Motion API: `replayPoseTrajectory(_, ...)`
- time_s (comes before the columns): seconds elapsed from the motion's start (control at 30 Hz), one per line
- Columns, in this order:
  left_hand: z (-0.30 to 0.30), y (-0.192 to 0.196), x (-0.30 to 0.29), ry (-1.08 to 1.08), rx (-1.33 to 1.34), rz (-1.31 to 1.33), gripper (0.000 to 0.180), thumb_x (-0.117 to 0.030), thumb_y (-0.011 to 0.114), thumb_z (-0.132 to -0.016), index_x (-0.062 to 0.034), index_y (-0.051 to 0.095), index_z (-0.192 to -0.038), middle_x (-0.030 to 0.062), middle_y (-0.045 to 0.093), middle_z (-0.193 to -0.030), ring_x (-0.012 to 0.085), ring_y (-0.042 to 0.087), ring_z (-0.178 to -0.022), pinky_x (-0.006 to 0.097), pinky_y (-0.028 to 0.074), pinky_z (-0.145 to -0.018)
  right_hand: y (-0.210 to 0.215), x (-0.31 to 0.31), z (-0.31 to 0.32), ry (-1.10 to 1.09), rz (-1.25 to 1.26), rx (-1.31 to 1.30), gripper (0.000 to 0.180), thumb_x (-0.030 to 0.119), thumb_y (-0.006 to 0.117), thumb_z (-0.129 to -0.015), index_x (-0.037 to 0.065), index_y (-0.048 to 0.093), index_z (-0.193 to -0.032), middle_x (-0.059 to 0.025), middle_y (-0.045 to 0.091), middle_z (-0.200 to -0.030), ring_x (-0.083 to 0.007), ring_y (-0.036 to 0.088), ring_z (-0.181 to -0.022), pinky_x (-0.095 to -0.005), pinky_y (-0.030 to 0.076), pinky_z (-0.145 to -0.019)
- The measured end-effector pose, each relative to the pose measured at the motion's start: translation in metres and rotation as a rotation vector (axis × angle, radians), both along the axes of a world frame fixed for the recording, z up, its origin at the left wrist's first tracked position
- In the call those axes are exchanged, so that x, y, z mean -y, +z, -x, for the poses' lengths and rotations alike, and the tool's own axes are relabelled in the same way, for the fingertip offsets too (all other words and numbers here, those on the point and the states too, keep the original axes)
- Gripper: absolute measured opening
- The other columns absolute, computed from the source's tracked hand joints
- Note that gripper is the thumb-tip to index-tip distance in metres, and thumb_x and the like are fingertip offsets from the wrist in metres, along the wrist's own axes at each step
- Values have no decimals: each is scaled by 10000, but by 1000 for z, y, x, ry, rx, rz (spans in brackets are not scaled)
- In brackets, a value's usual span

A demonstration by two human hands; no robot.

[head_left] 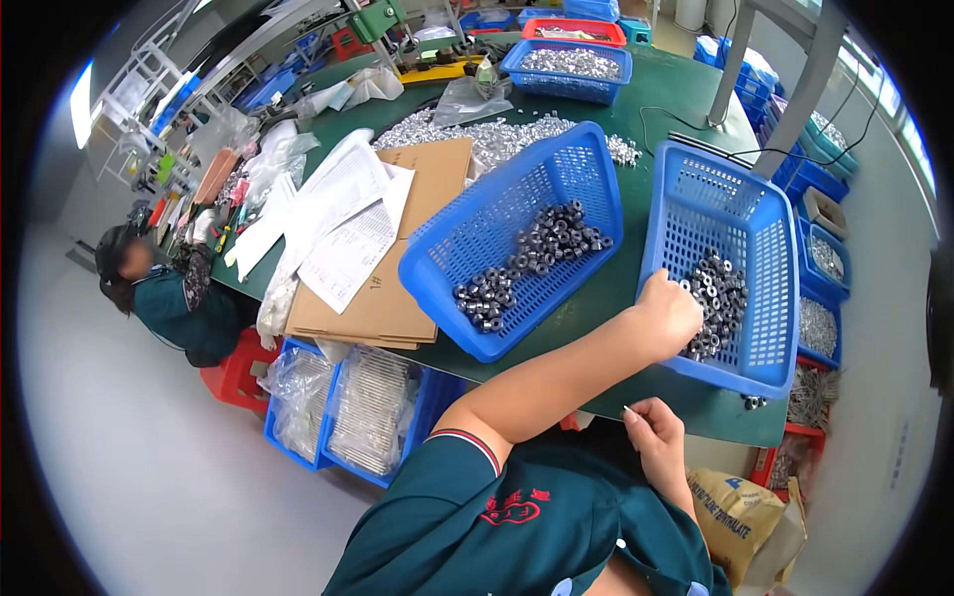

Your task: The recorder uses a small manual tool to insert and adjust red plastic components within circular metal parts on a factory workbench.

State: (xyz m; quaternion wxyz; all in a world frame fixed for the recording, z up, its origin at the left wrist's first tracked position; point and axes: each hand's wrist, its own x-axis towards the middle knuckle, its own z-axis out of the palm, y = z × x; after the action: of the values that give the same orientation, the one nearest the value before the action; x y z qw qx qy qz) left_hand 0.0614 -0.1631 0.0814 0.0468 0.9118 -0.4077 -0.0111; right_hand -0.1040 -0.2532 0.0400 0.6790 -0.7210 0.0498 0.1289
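My left arm reaches across to the right-hand blue basket [686, 164]. There my left hand [672, 316] is closed above its left rim, beside a heap of dark ring-shaped metal parts [717, 298]; what it grips, if anything, is hidden. Lower down, in front of the table edge, my right hand [658, 434] is closed in a pinch, with a tiny pale spot at its fingertips that is too small to name. To the left, a second blue basket [437, 243] stands at a slant and holds more of the same dark metal parts [556, 238].
Cardboard [422, 164] and paper sheets [348, 253] lie left of the baskets on the green table [676, 84]. Behind them spreads a pile of shiny small parts [497, 139]. Blue bins [343, 437] stand below, a yellow sack [735, 512] at lower right. Another person [169, 308] sits far left.
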Motion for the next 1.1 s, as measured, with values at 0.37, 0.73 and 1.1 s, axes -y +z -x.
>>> replayPoseTrajectory(0.37,39,-9,-107,416,396,529,128,-83,687,-785,-95,688,-912,47,645,-861,265,613,-860,415,454,-773,-14,4,-3,17,-8,3,147,121,653,-919,-25,644,-900,15,582,-706,-51,483,-660,-228,410,-595)
replayPoseTrajectory(0.73,48,-54,-162,878,240,-83,223,-148,683,-810,-66,659,-1016,101,665,-954,295,626,-973,424,472,-854,-11,-3,-11,153,41,71,173,157,654,-916,-15,642,-906,-29,616,-691,-69,515,-625,-255,427,-566)
replayPoseTrajectory(1.1,32,-63,-151,768,209,250,239,-34,674,-803,-41,684,-1041,130,643,-993,320,596,-980,414,485,-884,-18,2,-7,118,3,57,200,183,644,-927,-17,646,-928,-38,616,-703,-78,534,-647,-258,451,-603)
